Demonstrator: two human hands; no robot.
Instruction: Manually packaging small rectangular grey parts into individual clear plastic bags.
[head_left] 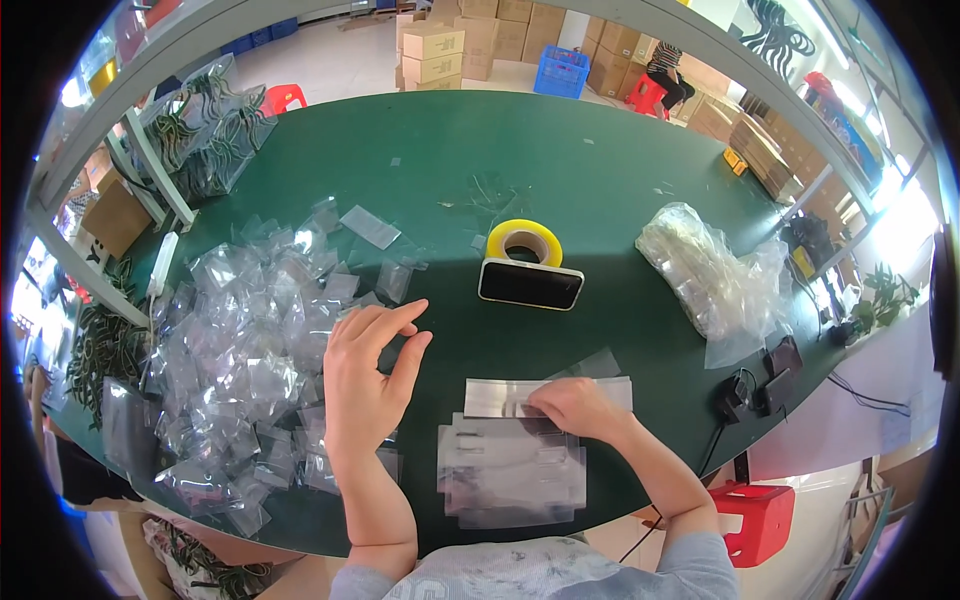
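Note:
My left hand (365, 375) is raised over the right edge of a heap of small clear plastic bags (240, 360), thumb and forefinger apart and nothing between them. My right hand (580, 408) bears down on a shiny silvery strip (490, 396) with its fingers curled together; what the fingertips pinch is hidden. From behind that strip sticks out a clear plastic piece (602, 363). Just in front lies an overlapping stack of clear flat plastic sleeves (510, 480).
A phone (530, 285) leans against a roll of yellow tape (497, 240) on the green table (430, 150). To the right are a big clear plastic bag (690, 265) and black adapters (735, 395). Bagged dark cords (215, 135) lie far left. A red stool (755, 525) stands beside the table.

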